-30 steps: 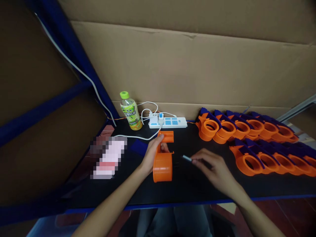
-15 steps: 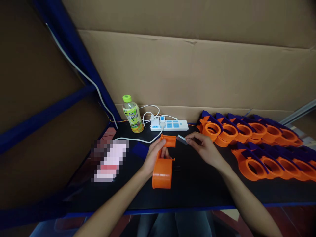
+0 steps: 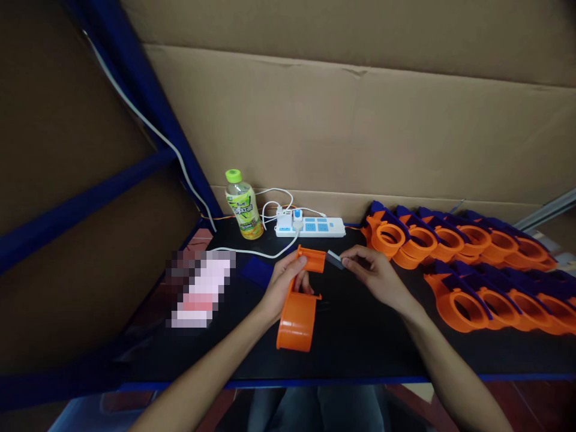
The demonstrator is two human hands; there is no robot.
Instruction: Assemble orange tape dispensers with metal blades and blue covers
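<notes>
Cardboard sheets (image 3: 342, 138) wall the back of a black table (image 3: 360, 342), where two rows of finished orange-and-blue dispensers (image 3: 463, 264) run off the right edge. A pixelated patch (image 3: 198, 288) hides whatever lies at left. The green-capped bottle (image 3: 243, 205) carries a yellow-green label too small to read; the white power strip (image 3: 310, 227) sits beside it. The left hand (image 3: 281, 285) grips an orange dispenser body (image 3: 299, 303) near the table's middle, while the right hand (image 3: 375, 276) pinches a small grey blade piece (image 3: 334, 259) at its upper end, closer than half a second ago.
</notes>
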